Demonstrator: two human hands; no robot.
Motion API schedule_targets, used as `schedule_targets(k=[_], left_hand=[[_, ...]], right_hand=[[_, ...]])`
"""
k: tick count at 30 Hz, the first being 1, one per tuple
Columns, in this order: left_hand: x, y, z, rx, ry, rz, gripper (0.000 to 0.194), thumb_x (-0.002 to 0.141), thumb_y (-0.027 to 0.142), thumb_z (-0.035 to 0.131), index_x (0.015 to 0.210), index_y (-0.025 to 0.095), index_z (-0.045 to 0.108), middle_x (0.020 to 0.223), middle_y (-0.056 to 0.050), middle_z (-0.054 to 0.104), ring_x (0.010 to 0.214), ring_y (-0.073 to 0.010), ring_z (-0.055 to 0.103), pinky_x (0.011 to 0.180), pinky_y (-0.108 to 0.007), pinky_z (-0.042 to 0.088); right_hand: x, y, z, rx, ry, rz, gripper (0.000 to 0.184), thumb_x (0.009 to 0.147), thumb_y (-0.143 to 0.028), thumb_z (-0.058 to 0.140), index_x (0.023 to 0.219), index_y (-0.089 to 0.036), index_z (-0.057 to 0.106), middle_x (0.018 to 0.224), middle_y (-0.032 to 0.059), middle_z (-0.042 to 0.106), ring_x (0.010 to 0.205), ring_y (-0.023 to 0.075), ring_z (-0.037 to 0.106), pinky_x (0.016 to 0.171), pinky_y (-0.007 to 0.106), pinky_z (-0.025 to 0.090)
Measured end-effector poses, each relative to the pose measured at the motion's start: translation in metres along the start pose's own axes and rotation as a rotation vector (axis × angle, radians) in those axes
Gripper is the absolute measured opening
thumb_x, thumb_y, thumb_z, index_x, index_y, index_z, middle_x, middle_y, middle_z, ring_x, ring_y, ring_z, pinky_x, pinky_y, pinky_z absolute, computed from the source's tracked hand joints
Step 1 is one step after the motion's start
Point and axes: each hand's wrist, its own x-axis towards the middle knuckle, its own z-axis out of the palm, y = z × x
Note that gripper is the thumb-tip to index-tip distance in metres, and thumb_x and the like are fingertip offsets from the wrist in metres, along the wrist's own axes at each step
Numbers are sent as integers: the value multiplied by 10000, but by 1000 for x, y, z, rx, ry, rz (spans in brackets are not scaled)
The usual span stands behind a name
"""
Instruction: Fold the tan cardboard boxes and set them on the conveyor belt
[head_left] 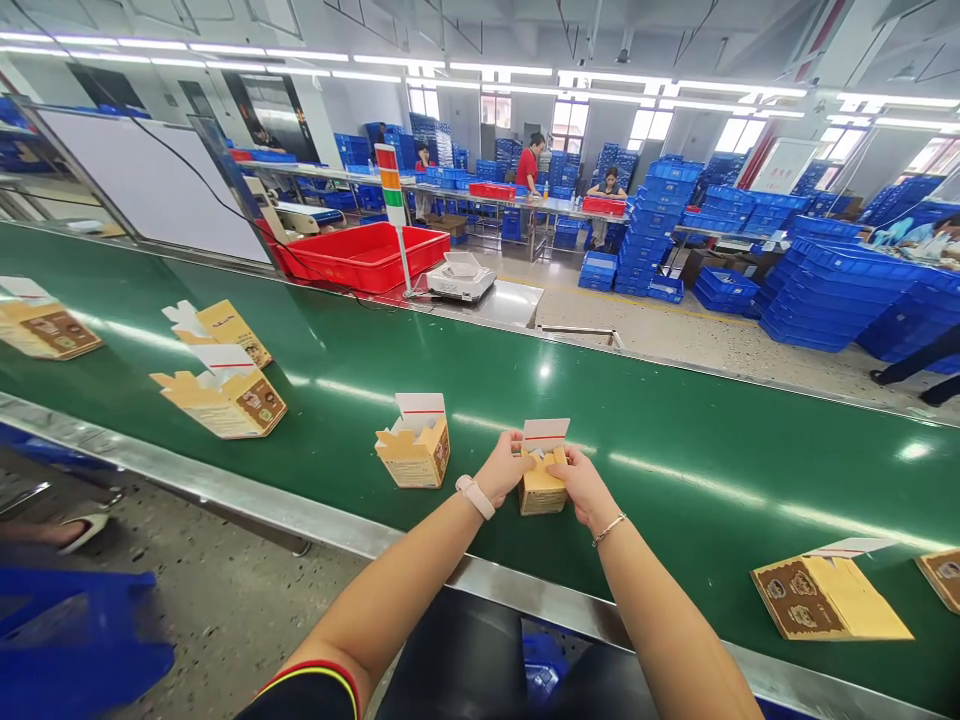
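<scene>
On the green conveyor belt, a small yellow-and-brown cardboard box (543, 497) stands upright right in front of me. Its white lid flap with a red stripe points up at the back. My left hand (507, 468) grips the box's left side, its thumb on the top flaps. From the right, my right hand (585, 484) holds the other side, thumb also pressing the flaps inward. What lies inside the box is mostly hidden by flaps and thumbs. Another open box (414, 455) stands just left of my left hand, its flaps raised.
More open boxes (225, 400) sit further left on the green belt (675, 420). At the right lies a closed-topped box (829, 598) with its lid flap up. Beyond the belt are a red bin (367, 255), a scale (460, 277) and stacked blue crates (656, 230). People work at far tables.
</scene>
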Motion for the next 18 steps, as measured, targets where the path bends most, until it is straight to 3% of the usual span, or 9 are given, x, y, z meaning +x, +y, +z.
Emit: schedule_targets(k=[3,5,8,9,11,13,14,16,18], left_hand=[[-5,-1,10,25,-24,24,359,637,72,655,938,176,490,894,-52,610,812,-175,611,794,-353,494],[-20,-5,11,102,8,205,298,689,133,641,949,181,504,970,-83,612,902,-202,606,814,-370,490],[-53,-13,-8,258,143,790,188,798,246,572,973,212,511,1038,-81,594,992,-216,583,859,-405,476],[-63,-15,-20,284,260,1021,198,818,286,556,998,228,499,1042,-67,583,993,-214,579,875,-420,468],[-77,-17,-48,324,588,1345,320,815,359,569,1093,254,451,1093,-57,549,1020,-218,559,910,-442,446],[-80,-15,-78,413,834,1317,457,818,400,566,1215,246,400,1201,-89,511,1105,-237,520,933,-439,423],[-78,-13,-90,477,844,1215,469,840,408,534,1251,227,397,1244,-111,502,1153,-246,497,945,-432,412],[-68,-10,-108,588,687,1018,425,886,420,451,1249,199,457,1262,-132,531,1214,-255,467,981,-429,385],[-56,-8,-116,651,477,937,406,890,459,411,1178,209,551,1210,-116,600,1232,-266,465,1012,-448,359]], right_hand=[[2,6,-9,-38,19,-75,315,575,-169,623,882,-204,563,870,37,663,802,205,653,712,327,523],[-3,13,-17,-101,176,-279,339,637,-259,630,961,-206,549,1014,85,637,945,241,622,806,391,510],[-25,29,-21,-268,559,-847,401,745,-335,591,1112,-209,488,1229,134,505,1179,279,484,964,506,416],[-34,35,-18,-319,610,-1057,417,765,-323,584,1151,-218,464,1265,132,464,1221,281,444,997,529,383],[-50,45,-6,-413,488,-1373,458,783,-267,573,1216,-244,425,1292,115,433,1245,269,425,1025,529,366],[-55,51,12,-513,209,-1444,512,801,-223,542,1287,-259,386,1296,107,453,1232,255,452,1019,500,395],[-53,53,22,-564,77,-1406,543,813,-219,524,1328,-253,358,1310,114,461,1238,255,455,1020,491,402],[-38,53,41,-645,-100,-1273,601,829,-250,509,1394,-224,308,1370,135,445,1295,271,408,1046,499,378],[-16,51,57,-692,-199,-1135,623,820,-309,533,1403,-211,337,1420,130,422,1361,293,317,1077,527,325]])
